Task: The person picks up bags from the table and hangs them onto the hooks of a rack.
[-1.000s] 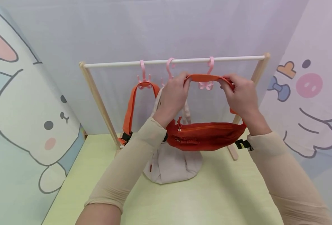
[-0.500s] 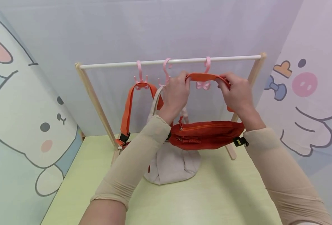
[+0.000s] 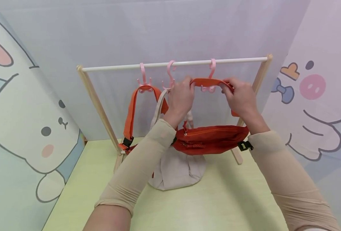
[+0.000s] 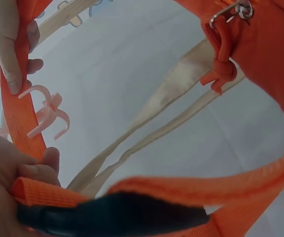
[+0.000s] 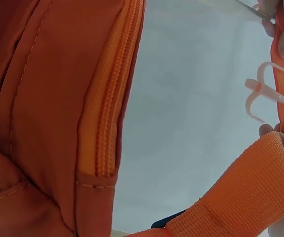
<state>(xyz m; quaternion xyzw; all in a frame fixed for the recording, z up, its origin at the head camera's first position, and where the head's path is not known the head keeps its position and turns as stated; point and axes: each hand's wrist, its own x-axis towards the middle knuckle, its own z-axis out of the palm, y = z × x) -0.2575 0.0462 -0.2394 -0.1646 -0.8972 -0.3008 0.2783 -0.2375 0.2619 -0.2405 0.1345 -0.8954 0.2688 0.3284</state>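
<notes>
A red-orange waist bag (image 3: 213, 140) hangs by its orange webbing strap (image 3: 206, 82) from both hands. My left hand (image 3: 182, 98) pinches the strap on one side. On the other side my right hand (image 3: 241, 98) pinches it, thumb below. The stretch between them overlaps the rightmost pink hook (image 3: 212, 68) in the head view. In the left wrist view the prongs of this pink hook (image 4: 50, 111) show right beside the strap, between the hands. The right wrist view also has the hook's prongs (image 5: 267, 89) close against the webbing. A black buckle (image 3: 245, 146) dangles at the bag's right end.
A white rail (image 3: 106, 68) on wooden legs carries the pink hooks. On the left hook hangs another bag by an orange strap (image 3: 130, 115); a cream bag (image 3: 179, 173) hangs from the middle one, partly behind my left arm. Below is a pale yellow-green tabletop (image 3: 187, 208).
Both hands keep their grip on the strap, which has come down slightly against the right hook. The bag has sunk a little with it. The head view has shifted slightly.
</notes>
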